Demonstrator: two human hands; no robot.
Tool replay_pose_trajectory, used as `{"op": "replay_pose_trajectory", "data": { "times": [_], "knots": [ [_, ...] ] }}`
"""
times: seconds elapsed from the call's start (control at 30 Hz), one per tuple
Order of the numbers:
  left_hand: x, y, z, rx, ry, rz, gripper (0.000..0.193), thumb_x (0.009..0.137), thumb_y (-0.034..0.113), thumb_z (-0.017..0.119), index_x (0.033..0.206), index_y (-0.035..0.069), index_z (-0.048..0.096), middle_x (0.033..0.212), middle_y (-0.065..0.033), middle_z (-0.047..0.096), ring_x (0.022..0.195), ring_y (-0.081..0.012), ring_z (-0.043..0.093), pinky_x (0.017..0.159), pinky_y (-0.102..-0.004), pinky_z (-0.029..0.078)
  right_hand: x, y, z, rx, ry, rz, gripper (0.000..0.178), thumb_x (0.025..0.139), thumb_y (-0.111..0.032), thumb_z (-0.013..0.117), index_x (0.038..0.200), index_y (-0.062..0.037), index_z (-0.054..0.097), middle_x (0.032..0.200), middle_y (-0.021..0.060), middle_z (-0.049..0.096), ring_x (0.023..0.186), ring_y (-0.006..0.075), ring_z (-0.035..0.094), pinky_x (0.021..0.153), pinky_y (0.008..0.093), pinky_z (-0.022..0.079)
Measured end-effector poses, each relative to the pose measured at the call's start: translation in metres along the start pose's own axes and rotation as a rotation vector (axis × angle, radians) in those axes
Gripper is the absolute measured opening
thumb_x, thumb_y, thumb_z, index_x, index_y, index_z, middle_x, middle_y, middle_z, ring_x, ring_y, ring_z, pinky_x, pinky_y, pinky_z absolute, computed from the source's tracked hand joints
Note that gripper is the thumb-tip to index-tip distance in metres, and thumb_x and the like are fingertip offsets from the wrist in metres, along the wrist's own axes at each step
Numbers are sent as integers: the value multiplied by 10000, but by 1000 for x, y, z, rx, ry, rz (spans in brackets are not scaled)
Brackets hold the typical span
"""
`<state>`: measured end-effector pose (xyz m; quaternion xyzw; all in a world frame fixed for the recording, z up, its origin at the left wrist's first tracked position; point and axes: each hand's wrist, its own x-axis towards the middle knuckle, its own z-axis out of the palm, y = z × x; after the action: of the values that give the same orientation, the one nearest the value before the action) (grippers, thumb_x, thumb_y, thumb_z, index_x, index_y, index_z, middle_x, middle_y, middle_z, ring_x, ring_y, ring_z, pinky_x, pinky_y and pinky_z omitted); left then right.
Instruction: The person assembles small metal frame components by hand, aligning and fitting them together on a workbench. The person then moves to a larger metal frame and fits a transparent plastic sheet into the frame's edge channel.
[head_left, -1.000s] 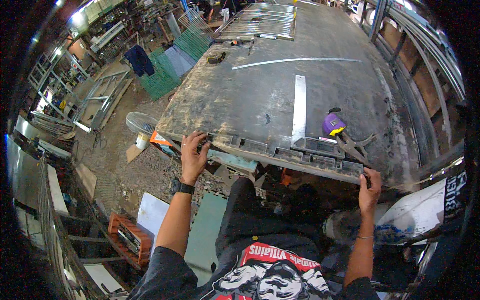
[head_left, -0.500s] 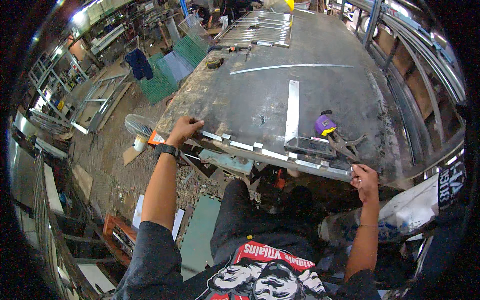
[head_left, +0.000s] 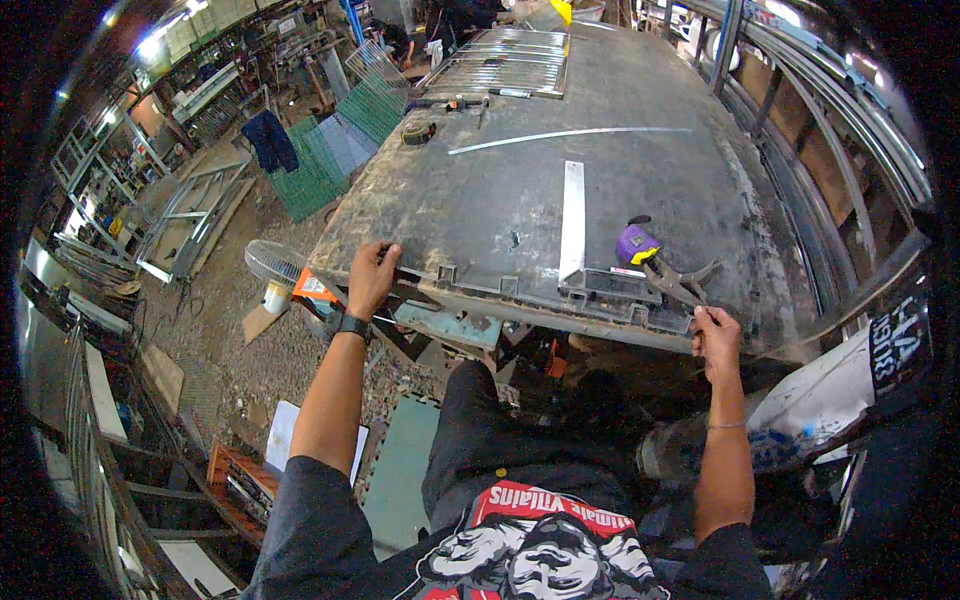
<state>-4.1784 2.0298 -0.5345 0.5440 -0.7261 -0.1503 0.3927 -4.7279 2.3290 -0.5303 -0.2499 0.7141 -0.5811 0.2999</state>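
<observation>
The left forearm slanted forward and the right forearm rose nearly straight, the left hand and right hand well apart, each with its fingers bent.

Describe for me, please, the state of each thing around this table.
Notched metal strip: held along the table's near edge
Left hand: at its left end, grip partly hidden
Right hand: pinching its right end
Purple tape measure: lying on the table
Clamp: lying close by, prongs spread
Broad silver strip: lying flat
Thin silver strip: lying flat
Slatted metal panel: lying flat
Fan: upright, spinning unclear
Dark blue cloth: draped
</observation>
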Motion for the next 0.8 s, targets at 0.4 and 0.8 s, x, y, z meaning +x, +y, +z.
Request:
{"op": "replay_pose_trajectory", "data": {
  "times": [0.4,0.8],
  "knots": [
    [-12,-5,-1,246,6,258,279,1078,307,568,1173,105,735,1052,-170,729,1018,-434,662,868,-545,504,-17,1,27,-236,99,-216,233,1035,-224,710,1079,2,745,795,8,651,592,90,585,535,294,528],
    [16,-14,-13,252,-195,278,362,1108,367,530,1069,54,707,998,-216,669,956,-469,628,817,-557,472,-6,-15,9,35,-105,-68,151,970,-23,682,1092,43,743,952,81,739,696,123,631,595,315,559]
  ]
}}
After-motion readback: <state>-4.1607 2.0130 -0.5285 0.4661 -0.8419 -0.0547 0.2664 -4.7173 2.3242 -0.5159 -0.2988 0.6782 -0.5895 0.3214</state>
